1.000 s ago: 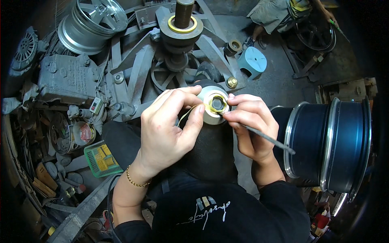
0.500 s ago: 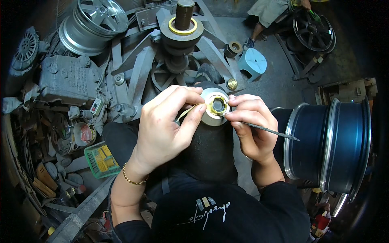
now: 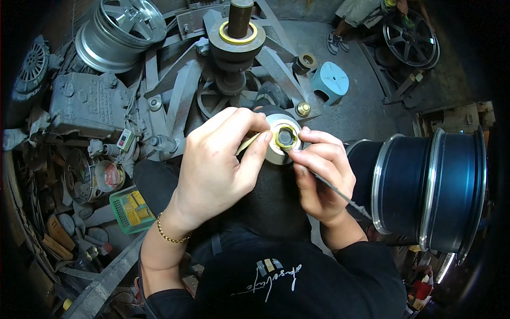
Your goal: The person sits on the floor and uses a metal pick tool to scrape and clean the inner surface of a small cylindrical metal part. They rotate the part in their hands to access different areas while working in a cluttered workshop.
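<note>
A round, pale metal part (image 3: 277,154) rests on my dark-clothed leg, with a hole in its middle. Yellow tape (image 3: 279,142) lines the edge of that hole. My left hand (image 3: 218,159) pinches a thin yellow tape strip (image 3: 247,142) between thumb and forefinger, close to the part's left rim. At its right side, my right hand (image 3: 325,173) grips a slim grey tool (image 3: 342,195), blade-like at the end pointing away to the lower right. The tool's working tip is hidden by my fingers at the hole's edge.
A large threaded spindle (image 3: 238,45) on a steel frame stands ahead. Blue wheel barrels (image 3: 404,186) are close by on the right. A light blue stool (image 3: 330,81) and a person with a black wheel (image 3: 411,40) are farther off. A green basket (image 3: 121,215) sits at left.
My right hand and its tool have shifted slightly left, and the tool's far end now points more downward. The person's foot at the back has moved.
</note>
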The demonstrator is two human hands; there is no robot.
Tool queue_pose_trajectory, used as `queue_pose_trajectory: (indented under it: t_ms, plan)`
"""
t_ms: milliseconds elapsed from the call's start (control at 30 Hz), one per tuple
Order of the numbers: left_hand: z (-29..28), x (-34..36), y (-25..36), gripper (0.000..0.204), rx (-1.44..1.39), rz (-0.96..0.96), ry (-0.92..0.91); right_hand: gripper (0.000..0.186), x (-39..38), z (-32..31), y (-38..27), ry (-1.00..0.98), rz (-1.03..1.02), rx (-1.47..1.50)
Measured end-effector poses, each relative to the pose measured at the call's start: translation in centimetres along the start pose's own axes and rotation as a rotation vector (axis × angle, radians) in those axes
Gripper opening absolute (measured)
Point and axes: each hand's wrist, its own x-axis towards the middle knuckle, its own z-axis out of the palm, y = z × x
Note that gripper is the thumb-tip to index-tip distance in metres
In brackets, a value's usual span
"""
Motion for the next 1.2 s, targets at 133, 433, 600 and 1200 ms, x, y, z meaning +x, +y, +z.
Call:
queue_pose_trajectory:
  t_ms: [133,433,600,1200]
  plan:
    - [0.2,0.0,-0.1,0.007,0.003,0.002,0.005,0.029,-0.1,0.4,-0.2,0.023,-0.027,-0.054]
    - [0.3,-0.3,-0.2,0.009,-0.004,-0.022,0.025,0.028,0.0,0.3,0.1,0.030,0.013,0.026]
    - [0.3,-0.2,-0.1,0.009,-0.026,-0.040,0.022,0.027,0.0,-0.2,0.6,0.004,-0.011,0.045]
    - [0.0,-0.8,-1.3,0.091,-0.104,-0.003,-0.102,0.021,-0.2,-0.1,1.6,0.027,0.022,0.232]
